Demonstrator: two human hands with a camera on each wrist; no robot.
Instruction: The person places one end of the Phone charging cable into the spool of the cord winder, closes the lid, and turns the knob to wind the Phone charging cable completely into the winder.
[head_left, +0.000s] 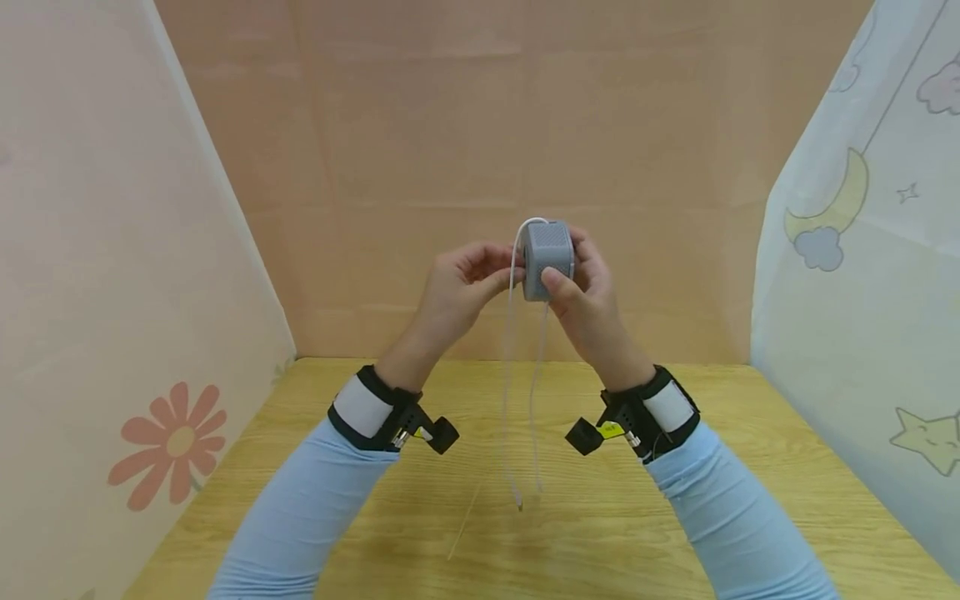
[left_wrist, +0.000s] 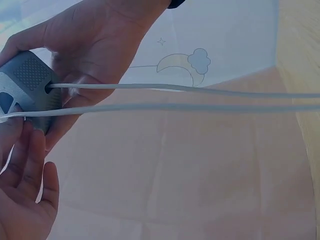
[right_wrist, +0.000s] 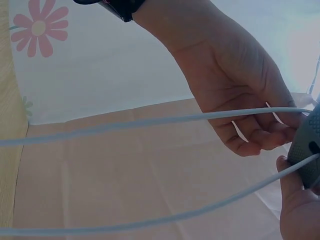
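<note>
I hold a small grey cube (head_left: 548, 258) with a mesh face in the air above the table. My right hand (head_left: 577, 279) grips it, thumb on the front face and fingers round its right side. A white cable (head_left: 534, 400) loops out of the cube's top and hangs down in two strands, its ends near the tabletop. My left hand (head_left: 501, 268) pinches the cable right beside the cube's left edge. In the left wrist view the cube (left_wrist: 27, 85) sits at the left with the cable (left_wrist: 200, 90) running to the right. The right wrist view shows the cube (right_wrist: 307, 150) at its right edge and the cable (right_wrist: 150, 120).
A wooden table (head_left: 675, 517) lies below the hands. A brown board closes off the back. A curtain with a pink flower (head_left: 176, 442) hangs on the left. On the right is another curtain, printed with a moon (head_left: 832, 212) and a star.
</note>
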